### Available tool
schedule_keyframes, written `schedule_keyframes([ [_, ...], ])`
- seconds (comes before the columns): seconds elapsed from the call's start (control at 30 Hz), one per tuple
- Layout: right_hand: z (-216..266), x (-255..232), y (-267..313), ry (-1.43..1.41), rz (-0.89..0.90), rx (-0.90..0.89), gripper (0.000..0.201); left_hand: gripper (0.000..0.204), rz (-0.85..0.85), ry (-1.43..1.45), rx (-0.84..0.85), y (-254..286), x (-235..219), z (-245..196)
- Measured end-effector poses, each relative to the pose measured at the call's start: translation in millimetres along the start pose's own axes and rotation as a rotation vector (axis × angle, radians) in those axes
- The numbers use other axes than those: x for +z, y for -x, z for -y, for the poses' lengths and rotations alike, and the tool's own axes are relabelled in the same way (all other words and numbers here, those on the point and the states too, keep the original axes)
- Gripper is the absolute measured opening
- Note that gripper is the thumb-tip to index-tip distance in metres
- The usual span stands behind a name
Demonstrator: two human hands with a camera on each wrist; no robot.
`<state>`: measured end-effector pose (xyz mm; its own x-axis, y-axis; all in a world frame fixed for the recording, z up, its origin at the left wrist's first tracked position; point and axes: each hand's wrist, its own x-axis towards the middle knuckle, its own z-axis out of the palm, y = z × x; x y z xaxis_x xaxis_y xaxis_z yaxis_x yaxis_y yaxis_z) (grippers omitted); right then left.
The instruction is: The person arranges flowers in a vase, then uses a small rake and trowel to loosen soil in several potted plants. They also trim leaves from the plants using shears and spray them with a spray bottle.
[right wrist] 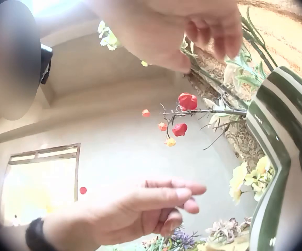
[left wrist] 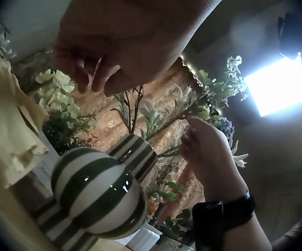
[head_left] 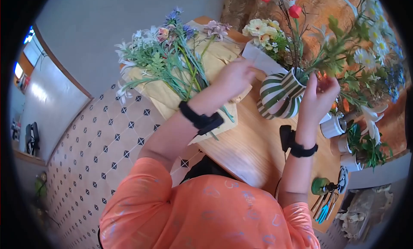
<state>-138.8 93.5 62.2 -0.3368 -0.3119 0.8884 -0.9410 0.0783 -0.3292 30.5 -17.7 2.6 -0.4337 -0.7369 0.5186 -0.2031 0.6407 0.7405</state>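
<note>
A green-and-white striped vase (head_left: 279, 96) stands on the wooden table (head_left: 241, 148). Tall stems rise from its neck, among them a branch with red blooms (head_left: 295, 11). My right hand (head_left: 318, 96) is beside the vase's mouth, pinching a leafy flower stem (left wrist: 164, 125) between thumb and fingers. White daisies (head_left: 365, 57) spread above that hand in the head view. To the left of the vase, my left hand (head_left: 234, 79) hovers near the wrapping paper's edge. Its fingers (right wrist: 158, 198) are loosely bent, with nothing in them, in the right wrist view.
Loose flowers (head_left: 159, 64) lie on tan wrapping paper (head_left: 161, 102) at the left. Cream flowers (head_left: 258, 28) stand behind the vase. White pots (head_left: 331, 127) with plants line the right side, and a green bottle (head_left: 319, 186) and small tools (head_left: 322, 212) sit nearer me.
</note>
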Motion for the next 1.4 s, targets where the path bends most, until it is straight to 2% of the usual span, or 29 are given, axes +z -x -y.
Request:
schedule_keyframes([
  [0.03, 4, 3, 14, -0.278, -0.015, 0.087, 0.024, 0.027, -0.023, 0.023, -0.112, 9, -13, 15],
  [0.07, 11, 9, 28, -0.556, -0.03, 0.178, 0.024, 0.028, -0.122, -0.034, -0.115, 18, -24, 34],
  [0.1, 22, 17, 40, -0.422, 0.14, 0.06, 0.023, 0.028, -0.215, -0.095, -0.116, 28, -36, 50],
  [0.13, 35, 26, 53, -0.283, 0.306, -0.056, 0.022, 0.025, -0.225, -0.181, -0.191, 38, -49, 57],
  [0.17, 48, 37, 66, -0.347, 0.568, 0.014, 0.021, 0.023, -0.233, -0.266, -0.261, 47, -59, 62],
  [0.2, 54, 51, 82, -0.381, 0.709, -0.023, 0.022, 0.023, -0.223, -0.27, -0.258, 53, -69, 69],
  [0.23, 63, 64, 95, -0.403, 0.84, 0.008, 0.024, 0.022, -0.137, -0.341, -0.364, 59, -77, 77],
  [0.27, 66, 76, 105, -0.455, 0.864, -0.042, 0.025, 0.021, -0.053, -0.412, -0.47, 64, -81, 83],
  [0.3, 68, 88, 116, -0.456, 0.862, -0.039, 0.025, 0.021, -0.052, -0.414, -0.469, 69, -80, 90],
  [0.37, 79, 100, 127, -0.209, 1.037, -0.122, 0.025, 0.021, 0.003, -0.332, -0.493, 80, -82, 96],
  [0.4, 79, 104, 129, -0.228, 1.103, -0.108, 0.024, 0.021, -0.001, -0.339, -0.498, 85, -83, 99],
  [0.5, 85, 110, 128, -0.236, 1.132, -0.093, 0.022, 0.028, 0.018, -0.349, -0.514, 90, -82, 88],
  [0.53, 87, 110, 126, -0.24, 1.129, -0.099, 0.022, 0.028, -0.071, -0.333, -0.438, 90, -82, 84],
  [0.57, 87, 108, 125, -0.36, 1.007, -0.058, 0.02, 0.028, -0.158, -0.315, -0.36, 88, -82, 81],
  [0.6, 88, 106, 124, -0.477, 0.883, -0.015, 0.019, 0.028, -0.162, -0.318, -0.358, 84, -82, 78],
  [0.67, 92, 96, 117, -0.539, 0.871, 0.004, 0.018, 0.029, -0.151, 0.283, -0.493, 77, -82, 64],
  [0.7, 95, 90, 114, -0.598, 0.86, 0.022, 0.018, 0.029, -0.152, 0.282, -0.492, 73, -84, 56],
  [0.77, 103, 72, 110, -0.624, 0.87, 0.044, 0.018, 0.025, -0.132, 0.793, -0.563, 61, -90, 36],
  [0.87, 100, 58, 113, -0.659, 0.836, 0.042, 0.018, 0.026, -0.096, 0.935, -0.511, 50, -99, 15],
  [0.97, 91, 47, 110, -0.66, 0.77, 0.001, 0.018, 0.028, -0.033, 0.895, -0.465, 46, -95, 6],
  [1.03, 86, 30, 106, -0.626, 0.901, 0.08, 0.019, 0.028, -0.002, 0.891, -0.452, 44, -90, -5],
  [1.1, 73, 25, 112, -0.622, 0.833, 0.04, 0.019, 0.028, 0.044, 0.889, -0.44, 46, -85, -20],
  [1.17, 59, 15, 109, -0.598, 0.741, 0.008, 0.018, 0.026, -0.004, 0.823, -0.326, 49, -83, -39],
  [1.2, 53, 6, 105, -0.604, 0.732, -0.031, 0.018, 0.026, 0.029, 0.823, -0.219, 51, -85, -49],
  [1.23, 46, -2, 101, -0.61, 0.726, -0.07, 0.017, 0.026, 0.073, 0.835, -0.206, 48, -85, -62],
  [1.27, 36, -4, 98, -0.564, 0.622, -0.153, 0.016, 0.026, 0.043, 0.799, -0.08, 45, -85, -76],
  [1.3, 28, -8, 92, -0.54, 0.6, -0.135, 0.016, 0.027, 0.007, 0.765, 0.044, 41, -84, -89],
  [1.33, 22, -13, 82, -0.522, 0.518, -0.099, 0.016, 0.027, 0.034, 0.775, 0.053, 34, -82, -102],
  [1.4, 11, -19, 57, -0.439, 0.358, -0.076, 0.017, 0.025, 0.04, 0.769, 0.321, 18, -75, -129],
])
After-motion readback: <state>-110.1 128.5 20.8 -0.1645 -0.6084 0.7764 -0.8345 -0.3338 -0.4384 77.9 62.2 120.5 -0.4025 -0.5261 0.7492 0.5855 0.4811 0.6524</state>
